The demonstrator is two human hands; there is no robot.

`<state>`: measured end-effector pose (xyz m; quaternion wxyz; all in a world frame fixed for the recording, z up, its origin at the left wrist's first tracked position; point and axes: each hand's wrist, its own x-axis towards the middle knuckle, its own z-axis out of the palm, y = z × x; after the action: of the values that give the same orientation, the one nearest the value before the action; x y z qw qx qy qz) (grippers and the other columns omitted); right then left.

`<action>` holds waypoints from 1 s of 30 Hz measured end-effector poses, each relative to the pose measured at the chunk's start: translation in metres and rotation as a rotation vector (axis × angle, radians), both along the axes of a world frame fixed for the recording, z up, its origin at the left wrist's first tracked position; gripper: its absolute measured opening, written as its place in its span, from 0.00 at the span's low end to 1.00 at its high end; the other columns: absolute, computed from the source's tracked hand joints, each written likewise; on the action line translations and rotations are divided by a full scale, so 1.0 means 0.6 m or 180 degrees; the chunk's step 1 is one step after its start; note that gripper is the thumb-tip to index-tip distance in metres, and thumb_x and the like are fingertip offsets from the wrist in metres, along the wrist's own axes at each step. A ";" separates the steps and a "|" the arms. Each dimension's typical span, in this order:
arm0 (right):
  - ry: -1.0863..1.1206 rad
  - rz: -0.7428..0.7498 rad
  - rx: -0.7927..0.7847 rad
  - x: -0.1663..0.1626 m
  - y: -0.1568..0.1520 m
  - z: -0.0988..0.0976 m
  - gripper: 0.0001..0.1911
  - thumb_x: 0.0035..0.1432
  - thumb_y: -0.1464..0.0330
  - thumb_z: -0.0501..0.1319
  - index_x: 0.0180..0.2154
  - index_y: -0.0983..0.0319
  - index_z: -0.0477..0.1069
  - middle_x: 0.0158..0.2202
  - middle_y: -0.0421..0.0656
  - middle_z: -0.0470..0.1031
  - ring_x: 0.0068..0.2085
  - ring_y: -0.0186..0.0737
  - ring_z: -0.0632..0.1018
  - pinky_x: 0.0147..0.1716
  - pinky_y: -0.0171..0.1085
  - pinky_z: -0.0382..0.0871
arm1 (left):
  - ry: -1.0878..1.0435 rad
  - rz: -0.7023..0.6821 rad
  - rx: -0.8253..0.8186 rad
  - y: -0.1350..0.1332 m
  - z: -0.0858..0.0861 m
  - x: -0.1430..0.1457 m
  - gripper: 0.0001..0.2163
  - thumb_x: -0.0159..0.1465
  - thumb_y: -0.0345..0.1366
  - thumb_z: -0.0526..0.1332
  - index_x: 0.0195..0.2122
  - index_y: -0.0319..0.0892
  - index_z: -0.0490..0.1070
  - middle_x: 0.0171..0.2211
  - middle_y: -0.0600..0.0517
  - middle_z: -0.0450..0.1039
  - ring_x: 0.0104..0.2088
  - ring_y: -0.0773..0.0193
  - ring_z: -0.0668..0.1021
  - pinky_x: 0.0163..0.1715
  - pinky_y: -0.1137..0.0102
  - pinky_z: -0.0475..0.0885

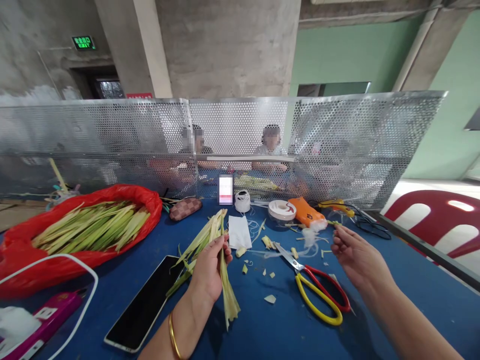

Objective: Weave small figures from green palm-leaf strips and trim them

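Note:
My left hand [210, 270] is closed round a bundle of pale green-yellow husk leaves [202, 240], which look like corn husk. Their ends stick out above the fingers and fan downward below the palm. Over on the right, my right hand [350, 250] pinches a small green strip of husk [333, 223], raised over the table. Between the hands lie scissors [300, 267] with one red and one yellow handle, blades slightly apart. Cut husk scraps [268, 243] are scattered near the blades, beside a white paper sheet [239, 232].
A red plastic bag [150, 200] full of husk leaves sits at left. Nearby are a tablet [144, 305], a purple power strip [56, 320] and a checked pouch [185, 209]. Thread [243, 201], tape [281, 210] and an orange packet [305, 214] stand before a perforated metal screen [240, 130]; people sit behind it.

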<state>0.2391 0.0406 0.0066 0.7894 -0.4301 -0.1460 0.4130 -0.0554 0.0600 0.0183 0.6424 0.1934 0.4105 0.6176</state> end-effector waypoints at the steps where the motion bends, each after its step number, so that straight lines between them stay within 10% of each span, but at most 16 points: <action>1: -0.0059 -0.0051 -0.0019 0.006 0.001 -0.001 0.11 0.40 0.77 0.70 0.30 0.65 0.75 0.23 0.37 0.72 0.21 0.27 0.71 0.18 0.24 0.67 | -0.0033 0.0003 0.0014 0.001 0.000 -0.001 0.03 0.58 0.27 0.62 0.31 0.34 0.74 0.21 0.55 0.66 0.19 0.74 0.70 0.18 0.80 0.69; 7: -0.1400 -0.0384 -0.0335 -0.008 0.002 -0.011 0.12 0.38 0.67 0.71 0.29 0.63 0.75 0.23 0.37 0.72 0.24 0.32 0.71 0.22 0.30 0.63 | -0.0122 -0.0187 -0.0013 0.001 0.000 -0.002 0.02 0.58 0.27 0.62 0.31 0.34 0.74 0.21 0.54 0.66 0.19 0.74 0.70 0.18 0.80 0.69; 18: -0.6622 0.1479 0.0447 -0.160 -0.050 -0.042 0.12 0.63 0.73 0.51 0.39 0.59 0.73 0.37 0.45 0.75 0.38 0.45 0.75 0.38 0.42 0.64 | -0.0194 -0.0286 0.0039 -0.001 0.002 -0.002 0.03 0.58 0.28 0.62 0.33 0.34 0.74 0.21 0.55 0.66 0.20 0.74 0.70 0.19 0.80 0.70; 25: -0.6598 0.1085 -0.0008 -0.160 -0.027 -0.079 0.13 0.62 0.74 0.51 0.31 0.59 0.71 0.33 0.46 0.74 0.36 0.46 0.74 0.36 0.43 0.63 | -0.0292 -0.0304 0.0080 0.000 0.005 -0.005 0.02 0.59 0.28 0.62 0.32 0.34 0.73 0.22 0.55 0.66 0.20 0.75 0.70 0.20 0.80 0.69; 30: -0.4074 0.1481 -0.0095 -0.140 -0.035 -0.058 0.08 0.62 0.65 0.54 0.32 0.59 0.68 0.33 0.43 0.74 0.35 0.42 0.73 0.37 0.39 0.65 | -0.0313 -0.0114 0.0165 0.007 0.006 -0.012 0.04 0.61 0.27 0.59 0.32 0.34 0.73 0.22 0.54 0.66 0.20 0.75 0.70 0.20 0.80 0.69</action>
<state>0.1554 0.0198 -0.0282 0.4322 -0.5579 -0.6673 0.2381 -0.0623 0.0641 0.0218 0.6676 0.1867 0.3588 0.6251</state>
